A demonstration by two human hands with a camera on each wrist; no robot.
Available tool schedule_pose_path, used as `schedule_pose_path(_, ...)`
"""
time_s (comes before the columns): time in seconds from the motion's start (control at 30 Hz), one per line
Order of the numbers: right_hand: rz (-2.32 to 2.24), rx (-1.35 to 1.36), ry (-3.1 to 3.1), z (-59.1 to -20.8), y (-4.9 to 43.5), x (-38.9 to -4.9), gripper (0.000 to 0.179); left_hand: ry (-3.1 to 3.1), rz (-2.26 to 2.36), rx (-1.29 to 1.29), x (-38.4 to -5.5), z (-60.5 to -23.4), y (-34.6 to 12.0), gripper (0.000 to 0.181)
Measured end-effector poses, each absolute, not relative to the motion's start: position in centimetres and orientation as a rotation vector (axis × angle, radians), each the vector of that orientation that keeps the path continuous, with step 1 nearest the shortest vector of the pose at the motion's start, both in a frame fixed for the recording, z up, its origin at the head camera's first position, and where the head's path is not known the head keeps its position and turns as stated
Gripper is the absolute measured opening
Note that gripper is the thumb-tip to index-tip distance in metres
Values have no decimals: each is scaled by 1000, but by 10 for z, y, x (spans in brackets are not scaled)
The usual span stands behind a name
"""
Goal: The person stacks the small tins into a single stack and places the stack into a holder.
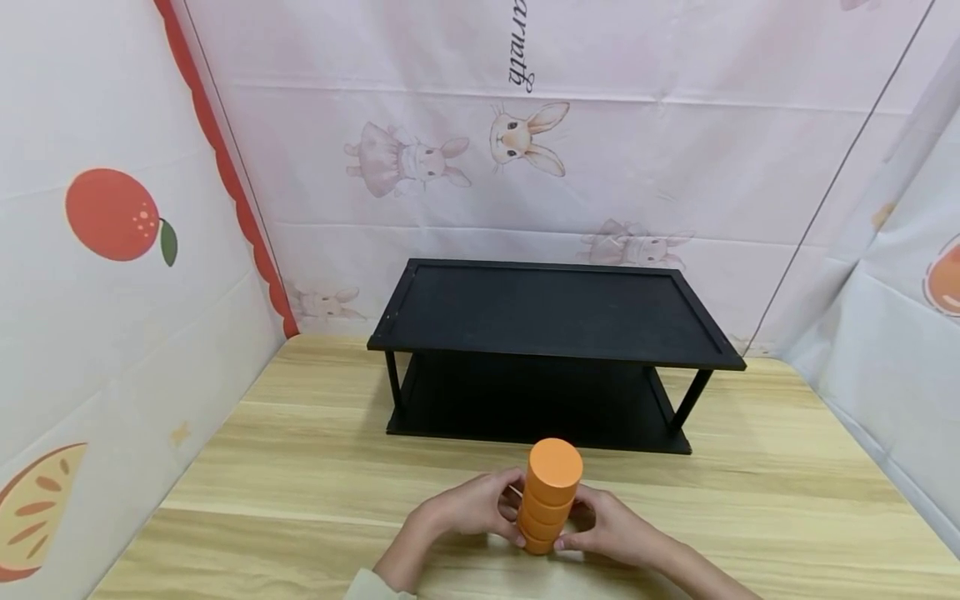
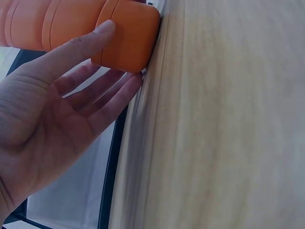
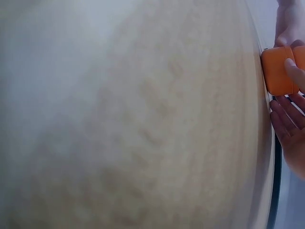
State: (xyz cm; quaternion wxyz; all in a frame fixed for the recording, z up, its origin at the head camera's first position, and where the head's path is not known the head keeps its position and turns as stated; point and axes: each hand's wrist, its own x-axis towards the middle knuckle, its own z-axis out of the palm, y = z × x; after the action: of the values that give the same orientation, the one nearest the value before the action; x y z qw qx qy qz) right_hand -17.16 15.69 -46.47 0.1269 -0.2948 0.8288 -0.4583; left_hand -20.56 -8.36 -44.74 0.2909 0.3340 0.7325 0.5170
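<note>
The left grip (image 1: pixel 480 504), a person's bare hand, curls round an orange, smooth-surfaced ringed cylinder (image 1: pixel 551 492) at the lower centre of the frame, its thumb on the near side and fingers behind. From the opposite side the right grip (image 1: pixel 613 527), also bare, closes in with thumb low on the near side and fingers reaching behind, so that the cylinder is held between the two, each parted only as wide as the cylinder's body. The cylinder stands nearly upright, flat top showing, grooves running round its body; whether it is one piece or several stacked, the views do not tell. In the left wrist view its rounded base sits right at the surface of the pale, wood-grained desk (image 1: pixel 285 500); full contact is hard to judge.

A pale green sleeve (image 1: pixel 377 588) shows at the bottom edge. Just beyond the cylinder, at centre, stands a black two-tier rectangular shelf (image 1: pixel 555 312) on slim posts. A pale pink cloth backdrop (image 1: pixel 645 175), printed with rabbits and sideways dark lettering, fills the top. At left hangs a white cloth panel (image 1: pixel 142 358) with a red scalloped border (image 1: pixel 217 150), a red fruit print at upper left and a fruit slice at lower left. Another white cloth (image 1: pixel 885 375) drapes the right edge.
</note>
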Motion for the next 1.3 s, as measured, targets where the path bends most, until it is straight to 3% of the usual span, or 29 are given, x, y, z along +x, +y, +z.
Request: schedule_pose_path(1.3,-1298,-863,2432,-463,156,-171,47,2002,1349,905,-203,-446,-82,56)
